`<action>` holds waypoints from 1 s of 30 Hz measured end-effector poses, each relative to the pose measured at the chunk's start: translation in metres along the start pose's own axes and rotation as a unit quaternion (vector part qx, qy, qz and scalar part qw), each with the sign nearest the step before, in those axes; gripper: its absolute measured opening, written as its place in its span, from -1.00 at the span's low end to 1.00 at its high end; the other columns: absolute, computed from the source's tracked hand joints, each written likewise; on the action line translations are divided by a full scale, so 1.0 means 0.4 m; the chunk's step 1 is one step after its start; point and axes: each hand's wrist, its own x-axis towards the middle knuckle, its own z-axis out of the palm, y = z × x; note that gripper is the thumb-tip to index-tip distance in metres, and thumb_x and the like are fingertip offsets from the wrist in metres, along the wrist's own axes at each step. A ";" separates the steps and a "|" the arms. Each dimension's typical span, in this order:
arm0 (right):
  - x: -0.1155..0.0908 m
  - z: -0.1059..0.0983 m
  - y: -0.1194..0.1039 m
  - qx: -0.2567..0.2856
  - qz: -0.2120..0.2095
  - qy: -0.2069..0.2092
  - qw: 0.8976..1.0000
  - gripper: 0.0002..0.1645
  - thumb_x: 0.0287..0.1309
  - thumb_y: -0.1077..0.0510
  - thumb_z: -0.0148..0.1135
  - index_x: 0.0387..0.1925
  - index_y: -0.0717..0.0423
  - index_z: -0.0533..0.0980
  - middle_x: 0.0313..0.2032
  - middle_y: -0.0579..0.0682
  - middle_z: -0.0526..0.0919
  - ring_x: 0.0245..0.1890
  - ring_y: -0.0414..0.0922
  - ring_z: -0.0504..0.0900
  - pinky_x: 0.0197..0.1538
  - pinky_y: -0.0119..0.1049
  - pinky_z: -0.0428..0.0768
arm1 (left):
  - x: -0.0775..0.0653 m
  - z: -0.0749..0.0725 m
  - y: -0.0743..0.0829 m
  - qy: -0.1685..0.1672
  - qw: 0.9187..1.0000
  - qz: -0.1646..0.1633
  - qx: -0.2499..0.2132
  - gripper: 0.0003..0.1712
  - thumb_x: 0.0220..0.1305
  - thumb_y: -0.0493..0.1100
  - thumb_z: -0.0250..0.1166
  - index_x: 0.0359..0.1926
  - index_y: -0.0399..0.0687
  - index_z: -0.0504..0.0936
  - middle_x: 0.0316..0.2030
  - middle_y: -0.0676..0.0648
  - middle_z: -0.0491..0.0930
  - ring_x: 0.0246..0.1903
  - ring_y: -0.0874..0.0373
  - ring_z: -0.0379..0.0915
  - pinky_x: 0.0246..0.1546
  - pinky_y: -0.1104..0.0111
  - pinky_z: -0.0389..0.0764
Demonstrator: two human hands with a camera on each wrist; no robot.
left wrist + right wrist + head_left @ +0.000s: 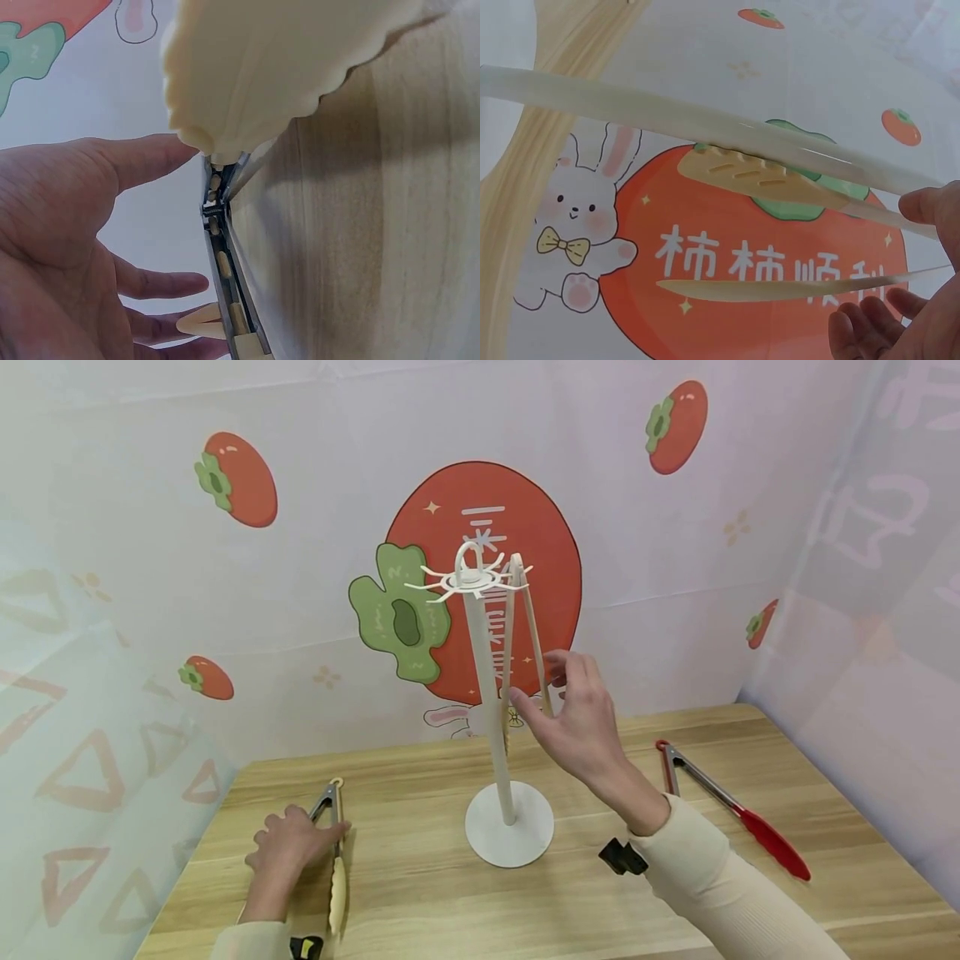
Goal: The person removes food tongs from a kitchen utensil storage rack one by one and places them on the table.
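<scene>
A white rack (481, 668) with a ring of hooks at its top stands upright on a round base. From one hook hang cream tongs (537, 635), their two arms spread apart with the heads downward. My right hand (581, 714) is beside them, its thumb and fingers spread on either side of the arms (735, 291). At the left, metal tongs with cream scalloped heads (337, 893) lie on the table. My left hand (288, 846) reaches over these tongs, thumb extended by one head (247, 75) and loose fingers along the metal arms (223, 255).
Red-tipped metal tongs (772, 843) lie on the right of the wooden table (412, 860). Behind the table hangs a printed cloth (322, 527) with red fruit and a rabbit; more cloth closes off both sides.
</scene>
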 end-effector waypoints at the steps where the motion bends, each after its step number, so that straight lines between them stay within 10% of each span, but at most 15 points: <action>1: 0.001 0.001 -0.001 -0.001 0.001 0.000 1.000 -0.30 0.00 -0.13 0.35 0.05 0.19 0.35 -0.15 0.06 0.41 -0.17 -0.08 0.44 -0.21 -0.23 0.43 | -0.002 -0.001 0.001 0.004 1.000 0.002 0.000 0.31 -0.14 0.63 0.09 0.10 -0.58 0.19 -0.03 -0.66 0.14 0.00 -0.64 0.04 -0.18 -0.41 0.17; 30: 0.016 0.043 0.002 -0.028 -0.002 0.016 0.999 -0.30 -0.02 -0.16 0.34 0.05 0.16 0.35 -0.21 0.00 0.38 -0.27 -0.15 0.41 -0.39 -0.28 0.41 | -0.103 -0.059 0.118 0.103 0.987 0.123 -0.029 -0.02 0.15 0.35 0.13 0.27 -0.37 0.19 0.12 -0.56 0.17 0.07 -0.55 0.08 -0.22 -0.36 0.24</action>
